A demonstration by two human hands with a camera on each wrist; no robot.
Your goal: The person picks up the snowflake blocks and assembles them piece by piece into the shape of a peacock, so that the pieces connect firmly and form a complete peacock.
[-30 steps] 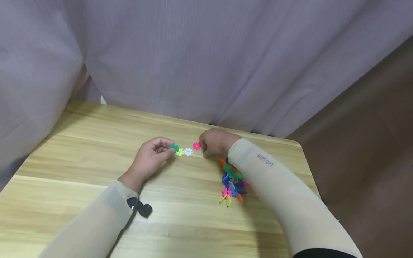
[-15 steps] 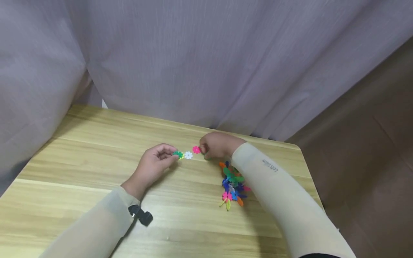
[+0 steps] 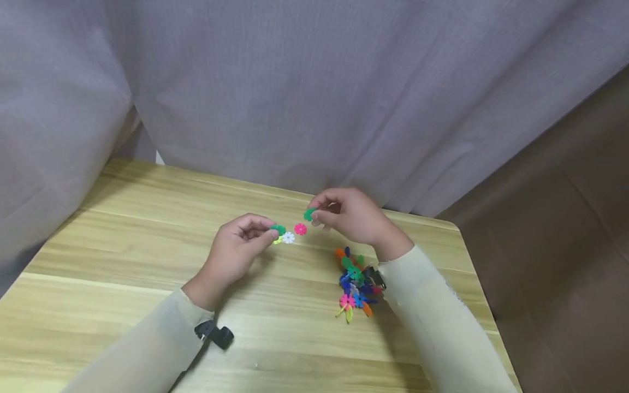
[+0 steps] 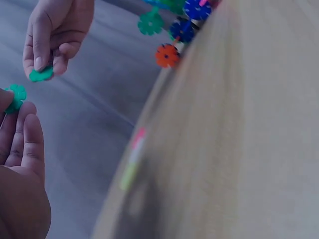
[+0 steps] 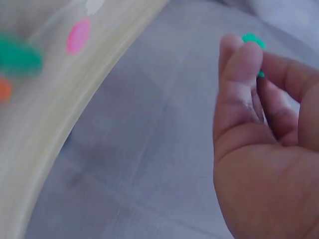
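- my left hand [image 3: 236, 248]: fingers curled, thumb and fingertips pinching a green snowflake disc [image 3: 278, 230], lifted just above the wooden table [image 3: 123, 234].
- my right hand [image 3: 351, 215]: fingers curled in, thumb and forefinger pinching a second green disc [image 3: 310, 214], raised off the table and just right of and beyond the left hand's piece; the two green discs are near each other but apart.
- flat row on the table between and under my hands: a yellow disc [image 3: 277, 240], mostly hidden by my left fingers, a white disc [image 3: 288, 237] just beside it, and a pink disc [image 3: 300, 229] to the right. the row's long axis runs left to right, rising slightly toward the far right.
- green pieces are round, with no long axis. the left one shows its face in the left wrist view; the right one's tilt i cannot tell.
- pile of coloured discs [image 3: 355, 281]: near and right of the row, beside my right wrist, orange, green, blue and pink pieces bunched together.
- head view: gives the whole layout, both sleeves and a black clip [image 3: 214, 333] at my left cuff.
- left wrist view: shows both green pieces at once, the table row only as a blur.
- right wrist view: shows the green disc's edge peeking past my fingertip, with the pink disc blurred on the table.
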